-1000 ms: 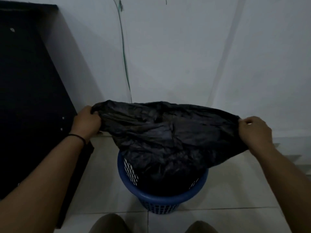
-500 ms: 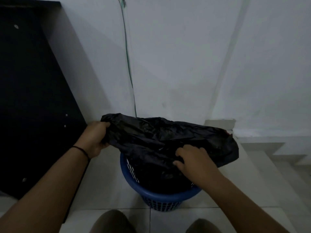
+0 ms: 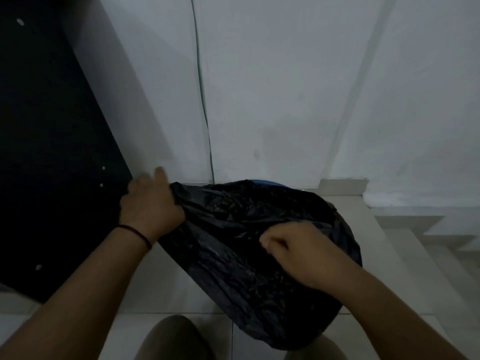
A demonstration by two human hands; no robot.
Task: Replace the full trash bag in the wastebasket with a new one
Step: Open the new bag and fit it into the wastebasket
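A black trash bag (image 3: 241, 261) is draped over the blue wastebasket (image 3: 262, 181), hiding all of it but a sliver of far rim. My left hand (image 3: 149, 203) grips the bag's left edge, with the index finger sticking up. My right hand (image 3: 298, 253) is closed on the plastic near the bag's middle right. The bag's near side hangs down over the basket's front wall.
A black panel (image 3: 52, 152) leans against the white wall on the left. A thin green cable (image 3: 202, 100) runs down the wall behind the basket. Steps (image 3: 428, 242) rise at the right. My knees (image 3: 171, 339) show at the bottom edge over the tiled floor.
The bag has come down over the basket and now covers its front. My right hand moved from the bag's right edge to its middle and closed on it.
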